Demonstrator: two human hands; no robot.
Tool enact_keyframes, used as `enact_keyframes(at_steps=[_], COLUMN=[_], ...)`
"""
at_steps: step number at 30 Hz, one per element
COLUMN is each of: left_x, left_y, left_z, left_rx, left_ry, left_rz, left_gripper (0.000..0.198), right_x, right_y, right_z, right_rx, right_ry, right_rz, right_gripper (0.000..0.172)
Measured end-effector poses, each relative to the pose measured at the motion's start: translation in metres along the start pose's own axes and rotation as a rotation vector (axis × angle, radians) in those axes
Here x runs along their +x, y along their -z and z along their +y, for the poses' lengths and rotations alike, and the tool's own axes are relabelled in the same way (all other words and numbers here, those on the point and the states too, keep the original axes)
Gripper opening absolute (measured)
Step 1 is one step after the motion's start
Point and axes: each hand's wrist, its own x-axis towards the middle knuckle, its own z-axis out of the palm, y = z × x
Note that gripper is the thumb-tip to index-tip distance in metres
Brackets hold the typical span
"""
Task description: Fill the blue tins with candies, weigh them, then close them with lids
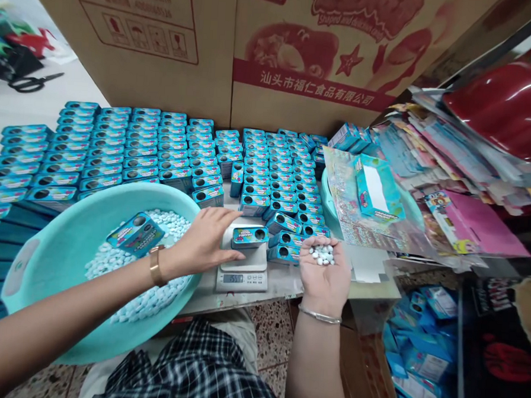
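A blue box [250, 237] sits on a scale [242, 280], mid-view. At its 9 o'clock, your left grip [205, 237] is open, fingers outstretched; contact is unclear. At 3 o'clock, your right grip [325, 276] lies open, palm up, bearing candies [322, 255]. Toward 8 o'clock is a candy-filled basin [74, 245]; from 10 to 12, rows of boxes [173, 139] front a carton [211, 47].

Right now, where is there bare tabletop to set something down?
Only small patches show: tabletop right of the digital scale, bordered by blue Caramelo boxes and the right hand; and a sliver between the scale and the turquoise basin. Behind, it is crowded: box rows reach back toward the cardboard carton.
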Motion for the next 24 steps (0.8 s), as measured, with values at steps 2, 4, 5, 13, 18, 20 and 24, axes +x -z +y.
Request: enact_keyframes(at_steps=[2,4,5,13,18,20,24], left_x=[0.005,0.010,0.012,0.028,0.042,0.045,0.046], left_y=[-0.012,-0.024,-0.029,0.007,0.034,0.029,0.023], left_z=[0.006,0.010,0.011,0.042,0.069,0.069,0.063], left_rx=[0.026,0.020,-0.001,-0.226,0.022,0.103,0.069], left_ry=[0.013,0.031,0.044,-0.020,-0.242,-0.234,-0.123], left_rz=[-0.037,-0.054,-0.059,0.119,0.064,-0.015,-0.024], left_gripper=[0.079,0.067,0.057,0.033,0.046,0.050,0.045], right_x=[-0.001,-0.002,-0.003,-0.008,0.001,0.004,0.007], right_y=[-0.001,-0.003,-0.003,-0.011,-0.017,-0.018,-0.015], right_z=[0.005,0.011,0.014,0.037,0.054,0.060,0.066], right_rx=[-0.004,-0.016,-0.022,-0.020,0.060,0.070,0.074], right_ry=[-0.013,-0.026,-0.033,-0.075,-0.106,-0.144,-0.191], right_rz=[0.011,0.013,0.014,0.066,-0.011,-0.026,-0.011], right_gripper=[0.022,0.023,0.023,0.025,0.027,0.028,0.027])
